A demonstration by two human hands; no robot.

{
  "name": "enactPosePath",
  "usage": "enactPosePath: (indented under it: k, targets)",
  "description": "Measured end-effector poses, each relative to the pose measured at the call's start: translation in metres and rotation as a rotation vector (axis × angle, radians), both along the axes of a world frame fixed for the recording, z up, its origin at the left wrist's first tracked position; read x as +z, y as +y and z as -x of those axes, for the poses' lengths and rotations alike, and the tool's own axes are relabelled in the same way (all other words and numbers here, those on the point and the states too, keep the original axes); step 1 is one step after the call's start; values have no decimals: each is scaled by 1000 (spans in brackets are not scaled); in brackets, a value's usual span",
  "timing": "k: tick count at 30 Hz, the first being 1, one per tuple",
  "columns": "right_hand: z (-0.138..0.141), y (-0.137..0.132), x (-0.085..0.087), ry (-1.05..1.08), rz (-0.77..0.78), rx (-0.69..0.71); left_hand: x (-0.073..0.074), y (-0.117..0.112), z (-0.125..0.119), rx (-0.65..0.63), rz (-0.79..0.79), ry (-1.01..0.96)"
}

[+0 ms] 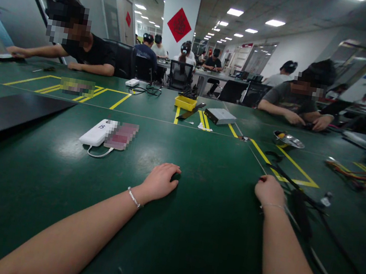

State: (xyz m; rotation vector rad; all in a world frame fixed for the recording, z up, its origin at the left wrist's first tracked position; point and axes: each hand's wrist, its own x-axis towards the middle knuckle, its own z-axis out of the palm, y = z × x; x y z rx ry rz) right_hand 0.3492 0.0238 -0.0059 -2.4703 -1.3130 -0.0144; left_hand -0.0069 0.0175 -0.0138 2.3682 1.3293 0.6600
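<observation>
We rest our left hand [160, 183] on the green table [201, 238], its fingers released and loosely bent side by side, the thumb slightly apart. To the right, we curl the fingers of our right hand [270, 192] inward; we cannot tell whether they grasp anything. Just beside it on the right lies a black strap [301, 214]. Farther off at left, we see a white power bank [97, 132]; beyond, near the middle, a grey box [220, 116] and a yellow tray [185, 103].
</observation>
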Motion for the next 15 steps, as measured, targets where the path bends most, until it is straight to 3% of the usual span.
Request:
enactPosePath:
  k: [3,5,11,15]
  targets:
    - [9,1,4,-44,-84,58,2,-1,0,13,19,-2]
    - [26,2,7,-59,-167,179,3,0,-1,30,42,-19]
    - [119,-7,14,55,-356,777,4,-2,-2,22,141,-190]
    - [170,-23,9,40,-373,1060,5,-7,-6,-97,230,-367]
